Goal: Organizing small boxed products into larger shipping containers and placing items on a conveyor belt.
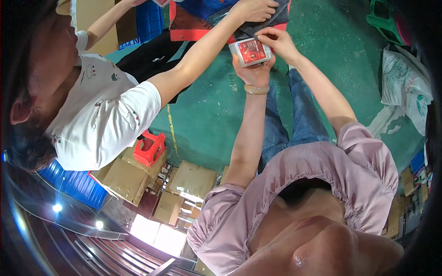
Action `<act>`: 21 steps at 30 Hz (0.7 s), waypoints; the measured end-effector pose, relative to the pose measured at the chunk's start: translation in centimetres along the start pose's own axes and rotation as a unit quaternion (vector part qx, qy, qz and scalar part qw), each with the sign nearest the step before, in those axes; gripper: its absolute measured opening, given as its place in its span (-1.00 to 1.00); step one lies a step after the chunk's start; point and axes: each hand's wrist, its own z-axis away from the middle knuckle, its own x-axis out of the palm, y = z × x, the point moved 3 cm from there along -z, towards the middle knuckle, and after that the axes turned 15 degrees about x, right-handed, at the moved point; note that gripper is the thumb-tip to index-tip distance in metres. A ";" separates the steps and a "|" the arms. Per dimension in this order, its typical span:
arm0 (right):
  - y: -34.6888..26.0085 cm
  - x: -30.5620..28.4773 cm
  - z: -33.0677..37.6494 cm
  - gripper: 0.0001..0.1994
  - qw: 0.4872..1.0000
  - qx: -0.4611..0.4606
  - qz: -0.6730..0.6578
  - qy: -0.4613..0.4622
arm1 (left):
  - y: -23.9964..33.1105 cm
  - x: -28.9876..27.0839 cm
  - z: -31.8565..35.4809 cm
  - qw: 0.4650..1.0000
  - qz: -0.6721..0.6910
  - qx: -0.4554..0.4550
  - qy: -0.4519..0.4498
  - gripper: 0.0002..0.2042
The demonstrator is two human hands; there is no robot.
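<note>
My left hand point(256, 72), palm up below a bangle, holds a small flat clear plastic box point(241, 46) with a red printed card in it. Thumb and fingers wrap around its near end and sides. By the box's upper right corner is my right hand point(283, 45), its thumb and forefinger tips drawn close together. Whether something thin is between them is too small to make out. Just beyond the box, dark grey cloth point(244, 30) lies on a red-edged work surface point(202, 35). A co-worker's hand point(255, 10) rests on that cloth.
The co-worker in a white printed shirt point(108, 124) stands close on my left, one arm reaching across. A red stool point(149, 148) and cardboard boxes point(191, 178) are on the left. To the right are a green stool point(383, 20) and white sacks point(400, 78).
</note>
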 end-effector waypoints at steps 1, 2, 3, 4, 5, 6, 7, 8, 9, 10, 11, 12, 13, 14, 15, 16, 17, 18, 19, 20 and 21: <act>0.3 0.0 -0.1 -0.84 0.998 -0.027 0.048 0.018 | -0.1 -0.2 0.1 1.000 -0.020 0.000 -0.002 -0.39; 0.6 -0.4 -0.3 -0.84 0.993 -0.054 0.097 0.038 | -0.3 0.2 0.1 0.999 -0.041 -0.001 -0.005 -0.38; 0.8 -0.9 -0.9 -0.84 0.993 -0.055 0.095 0.041 | -0.7 0.6 0.2 0.999 -0.041 -0.004 -0.006 -0.38; 0.7 -1.7 -1.6 -0.85 0.994 -0.055 0.071 0.067 | -1.1 1.0 0.5 0.999 -0.039 -0.007 -0.008 -0.37; 0.5 -1.5 -2.0 -0.86 0.994 -0.052 0.047 0.085 | -0.8 1.4 1.1 0.999 -0.038 -0.004 -0.005 -0.36; 0.4 -1.5 -2.1 -0.86 0.993 -0.050 0.023 0.104 | -0.5 1.6 1.4 0.999 -0.037 -0.002 -0.004 -0.35; 0.4 -1.6 -1.9 -0.86 0.994 -0.049 0.023 0.100 | -0.2 1.5 1.5 0.999 -0.038 0.002 -0.002 -0.35; 0.0 -2.1 -1.6 -0.85 0.991 -0.057 0.006 0.122 | 0.0 1.6 1.5 1.000 -0.026 -0.005 -0.017 -0.35; -0.4 -2.8 -1.3 -0.84 0.987 -0.066 -0.011 0.145 | 0.2 1.8 1.6 0.999 -0.013 -0.012 -0.032 -0.34; -0.7 -3.1 -0.8 -0.83 0.983 -0.075 -0.027 0.166 | 0.5 2.0 1.8 0.999 0.000 -0.017 -0.047 -0.33; -0.9 -3.3 -0.3 -0.83 0.984 -0.077 -0.025 0.162 | 0.9 2.0 2.1 0.999 0.001 -0.012 -0.048 -0.33; -1.4 -3.8 0.2 -0.78 0.972 -0.120 0.047 0.198 | 1.0 2.1 2.3 0.998 0.035 -0.030 -0.053 -0.32; -1.9 -4.3 0.8 -0.73 0.951 -0.164 0.119 0.234 | 1.1 2.2 2.5 0.995 0.069 -0.048 -0.058 -0.30; -2.3 -4.5 1.3 -0.67 0.922 -0.207 0.190 0.268 | 1.1 2.4 2.8 0.990 0.102 -0.067 -0.063 -0.29; -2.6 -4.8 2.0 -0.67 0.920 -0.213 0.191 0.269 | 1.1 3.0 3.1 0.990 0.105 -0.066 -0.069 -0.29; -2.4 -4.6 2.8 -0.59 0.953 -0.197 0.161 0.163 | 1.0 3.5 3.7 0.988 0.120 -0.076 -0.063 -0.29; -2.7 -4.1 3.7 -0.50 0.973 -0.182 0.130 0.053 | 1.0 4.2 4.2 0.985 0.135 -0.085 -0.059 -0.28; -3.0 -3.3 4.8 -0.41 0.980 -0.161 0.098 -0.056 | 1.0 4.8 4.6 0.983 0.149 -0.095 -0.054 -0.28; -3.6 -3.1 6.0 -0.41 0.979 -0.168 0.101 -0.056 | 1.0 5.4 4.8 0.982 0.151 -0.094 -0.061 -0.28; -4.4 -2.4 7.5 -0.35 0.963 -0.186 0.179 -0.072 | 0.9 5.9 5.1 0.983 0.140 -0.100 -0.065 -0.27; -5.1 -1.8 8.9 -0.29 0.941 -0.202 0.256 -0.086 | 0.8 6.5 5.4 0.984 0.128 -0.106 -0.069 -0.27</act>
